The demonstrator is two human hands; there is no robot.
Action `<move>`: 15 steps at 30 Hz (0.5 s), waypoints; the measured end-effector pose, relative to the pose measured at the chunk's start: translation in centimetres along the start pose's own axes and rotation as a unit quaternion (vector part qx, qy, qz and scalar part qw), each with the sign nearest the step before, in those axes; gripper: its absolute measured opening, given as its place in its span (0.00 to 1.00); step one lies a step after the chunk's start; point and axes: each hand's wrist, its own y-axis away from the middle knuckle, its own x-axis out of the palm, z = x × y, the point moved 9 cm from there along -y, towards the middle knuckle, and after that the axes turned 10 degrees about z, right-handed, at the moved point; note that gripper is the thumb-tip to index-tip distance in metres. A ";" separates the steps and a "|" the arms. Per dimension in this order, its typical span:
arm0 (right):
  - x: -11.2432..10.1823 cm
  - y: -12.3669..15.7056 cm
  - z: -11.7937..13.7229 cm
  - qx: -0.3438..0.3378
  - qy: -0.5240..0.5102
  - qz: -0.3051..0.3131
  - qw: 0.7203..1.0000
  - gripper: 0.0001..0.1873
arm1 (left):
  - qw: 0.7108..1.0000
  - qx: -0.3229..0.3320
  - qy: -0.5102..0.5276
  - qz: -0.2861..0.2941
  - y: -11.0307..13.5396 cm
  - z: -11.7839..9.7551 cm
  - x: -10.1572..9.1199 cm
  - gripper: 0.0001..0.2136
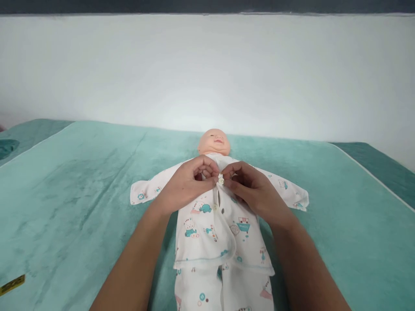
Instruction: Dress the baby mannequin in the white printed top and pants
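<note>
A baby doll (214, 141) lies on its back, dressed in a white printed shirt (197, 224) with matching trousers (197, 289) below. Over the chest, my left hand (197, 179) pinches the shirt's front edge beside a pale button (221, 180). From the other side, my right hand (246, 181) grips the cloth at the same button, thumb and forefinger closed. Both sets of fingertips nearly meet there. Lower on the front, another button (215, 207) shows next to a gap in the overlapping edges. The doll's sleeves stretch out to both sides.
A teal plush cover (81, 207) spreads under the doll, with a white seam line toward each side. Behind it rises a pale wall (207, 69). A yellow strip with dark marks (12, 285) lies at the lower left.
</note>
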 end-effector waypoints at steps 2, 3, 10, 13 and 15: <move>-0.2 0.2 0.2 0.003 -0.003 0.006 1.000 0.10 | 1.000 -0.011 -0.026 -0.002 0.2 -0.1 -0.4 0.03; -0.1 0.4 0.3 0.009 0.009 0.014 1.000 0.12 | 0.999 -0.019 -0.031 0.002 0.3 -0.1 -0.6 0.04; 2.2 2.5 2.0 0.074 0.252 0.089 0.961 0.18 | 0.977 -0.103 -0.048 0.182 1.6 1.1 1.1 0.07; 2.6 2.7 2.4 0.079 0.311 0.072 0.944 0.14 | 0.963 -0.147 -0.068 0.216 2.1 1.5 1.8 0.06; 2.8 2.6 2.3 0.083 0.321 0.072 0.941 0.10 | 0.961 -0.160 -0.074 0.215 2.1 1.6 1.8 0.06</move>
